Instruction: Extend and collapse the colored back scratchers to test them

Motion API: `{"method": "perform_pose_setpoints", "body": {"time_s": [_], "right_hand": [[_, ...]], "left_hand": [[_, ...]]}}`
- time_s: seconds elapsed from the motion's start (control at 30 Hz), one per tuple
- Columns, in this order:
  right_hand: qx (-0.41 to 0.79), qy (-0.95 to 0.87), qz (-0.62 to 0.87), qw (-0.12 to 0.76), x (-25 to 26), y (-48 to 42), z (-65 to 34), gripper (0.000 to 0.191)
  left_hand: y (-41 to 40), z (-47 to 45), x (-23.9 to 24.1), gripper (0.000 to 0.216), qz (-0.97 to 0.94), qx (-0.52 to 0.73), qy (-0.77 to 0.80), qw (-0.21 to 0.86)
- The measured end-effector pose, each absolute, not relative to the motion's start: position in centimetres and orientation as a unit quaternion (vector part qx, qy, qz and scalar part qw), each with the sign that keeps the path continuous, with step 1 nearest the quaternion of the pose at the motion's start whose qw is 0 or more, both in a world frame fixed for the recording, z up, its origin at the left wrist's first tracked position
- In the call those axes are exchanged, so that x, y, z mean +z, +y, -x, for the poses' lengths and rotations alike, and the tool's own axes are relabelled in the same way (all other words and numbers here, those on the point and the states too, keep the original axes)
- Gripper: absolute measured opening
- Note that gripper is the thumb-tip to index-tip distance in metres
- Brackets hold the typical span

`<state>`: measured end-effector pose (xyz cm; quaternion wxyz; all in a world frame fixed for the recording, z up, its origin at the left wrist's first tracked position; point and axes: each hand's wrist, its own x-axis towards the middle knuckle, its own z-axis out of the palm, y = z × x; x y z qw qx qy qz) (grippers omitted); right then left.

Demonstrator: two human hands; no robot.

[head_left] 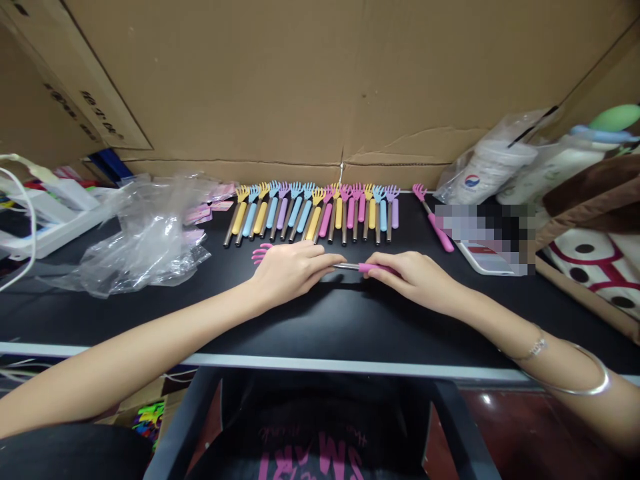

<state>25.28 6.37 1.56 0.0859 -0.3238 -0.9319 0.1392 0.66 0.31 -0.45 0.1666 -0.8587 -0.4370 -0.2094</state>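
- The left hand (293,270) lies palm down on the black counter (320,320), in the middle of the scene, with its fingers pointing right.
- Its grip is closed over the claw end of a pink back scratcher (373,268). The pink claw sticks out to the left of the hand, and the bare metal shaft comes out from under the fingertips.
- The right hand (415,277) faces it from the right, and its grip is clenched on the scratcher's pink handle, fingers over the top.
- The pink back scratcher lies flat across the counter between the two hands, running left to right, with a short stretch of shaft showing in the gap.
- Just beyond the hands, a row of back scratchers (315,213) lies side by side in yellow, blue, purple and pink, with the claws at the far end and the metal shafts towards the near edge.
- A single pink scratcher (434,220) lies apart to the right of the row, slanted.
- Crumpled plastic bags (150,233) sit on the left of the counter.
- A cardboard wall (320,80) stands along the far side.
- A paper cup (487,167) wrapped in plastic stands at the far right.
- A silver bangle (590,383) circles the right forearm.
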Motion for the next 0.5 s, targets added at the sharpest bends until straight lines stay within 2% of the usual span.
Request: {"method": "perform_pose_setpoints", "body": {"time_s": [0.27, 0.5], "right_hand": [[0.036, -0.943, 0.320, 0.079, 1.42, 6.25, -25.36, 0.036], [-0.123, -0.943, 0.247, 0.183, 1.66, 5.88, -25.47, 0.036]], "left_hand": [[0.40, -0.77, -0.76, 0.029, 0.853, -0.201, -0.479, -0.051], [0.68, -0.81, -0.53, 0.030, 0.830, -0.230, -0.467, -0.202]]}}
